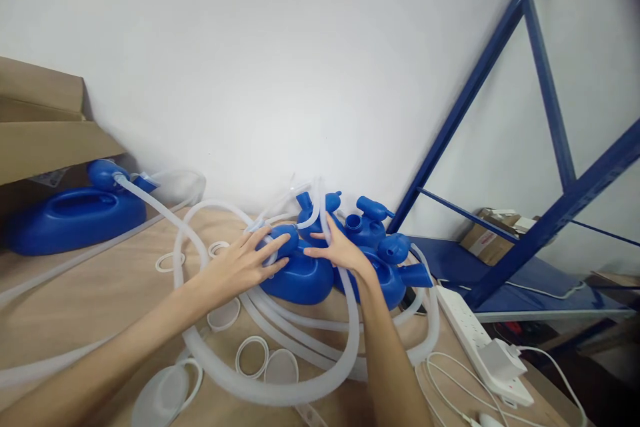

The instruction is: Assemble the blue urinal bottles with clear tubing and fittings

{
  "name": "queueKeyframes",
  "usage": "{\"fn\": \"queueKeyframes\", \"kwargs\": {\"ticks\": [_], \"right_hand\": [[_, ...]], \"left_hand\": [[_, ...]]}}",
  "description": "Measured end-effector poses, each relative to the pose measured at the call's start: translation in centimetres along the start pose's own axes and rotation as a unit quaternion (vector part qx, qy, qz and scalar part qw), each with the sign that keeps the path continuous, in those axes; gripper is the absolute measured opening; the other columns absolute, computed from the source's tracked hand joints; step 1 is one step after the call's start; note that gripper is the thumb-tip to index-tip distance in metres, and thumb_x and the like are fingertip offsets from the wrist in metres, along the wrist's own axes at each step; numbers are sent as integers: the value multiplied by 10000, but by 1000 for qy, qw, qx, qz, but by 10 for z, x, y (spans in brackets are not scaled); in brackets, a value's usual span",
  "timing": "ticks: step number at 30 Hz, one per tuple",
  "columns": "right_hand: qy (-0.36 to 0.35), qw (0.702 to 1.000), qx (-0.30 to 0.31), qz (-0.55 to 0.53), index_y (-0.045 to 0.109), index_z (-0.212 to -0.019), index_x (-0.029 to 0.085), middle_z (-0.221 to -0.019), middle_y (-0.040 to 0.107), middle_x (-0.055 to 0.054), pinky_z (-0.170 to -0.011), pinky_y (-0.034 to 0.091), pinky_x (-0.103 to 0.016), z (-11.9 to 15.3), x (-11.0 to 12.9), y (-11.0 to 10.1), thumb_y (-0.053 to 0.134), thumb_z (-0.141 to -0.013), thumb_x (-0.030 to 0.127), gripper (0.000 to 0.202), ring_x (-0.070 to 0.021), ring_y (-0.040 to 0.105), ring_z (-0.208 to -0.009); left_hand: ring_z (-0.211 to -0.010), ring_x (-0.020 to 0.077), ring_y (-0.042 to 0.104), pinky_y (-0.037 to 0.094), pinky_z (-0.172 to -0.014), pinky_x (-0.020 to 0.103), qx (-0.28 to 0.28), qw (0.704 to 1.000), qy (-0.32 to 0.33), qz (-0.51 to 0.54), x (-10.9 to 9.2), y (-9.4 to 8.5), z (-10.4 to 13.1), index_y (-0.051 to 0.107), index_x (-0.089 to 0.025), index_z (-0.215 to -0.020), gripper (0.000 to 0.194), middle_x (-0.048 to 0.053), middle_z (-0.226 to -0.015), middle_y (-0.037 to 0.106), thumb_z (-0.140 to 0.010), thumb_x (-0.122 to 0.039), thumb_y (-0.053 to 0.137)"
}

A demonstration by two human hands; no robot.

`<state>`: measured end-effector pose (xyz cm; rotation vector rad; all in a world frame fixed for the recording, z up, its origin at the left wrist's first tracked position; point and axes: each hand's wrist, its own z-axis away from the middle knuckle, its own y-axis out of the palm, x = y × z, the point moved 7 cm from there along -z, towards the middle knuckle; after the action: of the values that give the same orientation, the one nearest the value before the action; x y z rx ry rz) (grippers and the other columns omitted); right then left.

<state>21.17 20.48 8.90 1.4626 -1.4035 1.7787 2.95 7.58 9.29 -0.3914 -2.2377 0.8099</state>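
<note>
With the left hand point(257, 257) part-curled over the blue cap point(283, 240) and the right hand point(346, 252) spread at the translucent hose point(355, 320), either grip unclear, steady the blue jug point(300, 285) and avoid kinking.

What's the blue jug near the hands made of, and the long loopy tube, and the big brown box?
Blue jug: probably hard plastic, smooth and a bit shiny, with soft highlights on its rounded sides.
Loopy tube: bendy plastic or maybe silicone; it's milky white and curves in wide loops.
Brown box: most likely cardboard, dull, with flat, straight-edged flaps.
</note>
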Motion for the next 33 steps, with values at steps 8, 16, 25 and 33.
{"fn": "queueKeyframes", "kwargs": {"ticks": [8,16,25,33], "right_hand": [[-5,999,50,0,387,-1602,261,-1002,735,-30,-346,372,-164,-16,-22,18,814,-646,155,1052,-61,474,-484],[33,997,59,-22,476,-1514,233,-968,695,-8,-376,401,-143,-17,-34,9,885,-685,254,924,-60,521,-542],[30,992,106,-59,384,-1576,269,-822,628,72,-354,387,-148,-18,-47,5,953,-658,305,1080,-31,470,-434],[20,988,96,-121,484,-1455,261,-767,631,84,-318,338,-146,-19,-50,2,986,-591,246,999,-18,425,-379]], "left_hand": [[-1357,396,525,512,-1036,551,12,997,17,81,-30,24,-2,664,-221,-1375,434,146,-1590,494,-951,-133,641],[-1360,401,536,508,-975,554,-7,998,-10,70,-22,11,-3,727,-168,-1102,249,115,-1580,532,-938,-56,577],[-1347,450,575,515,-953,579,-49,997,-63,9,-43,18,-28,721,-92,-1170,244,180,-1473,624,-978,-58,574],[-1397,379,562,526,-1034,541,-104,993,-35,52,-36,41,-50,716,-114,-1143,227,180,-1459,637,-1011,-79,535]]}}
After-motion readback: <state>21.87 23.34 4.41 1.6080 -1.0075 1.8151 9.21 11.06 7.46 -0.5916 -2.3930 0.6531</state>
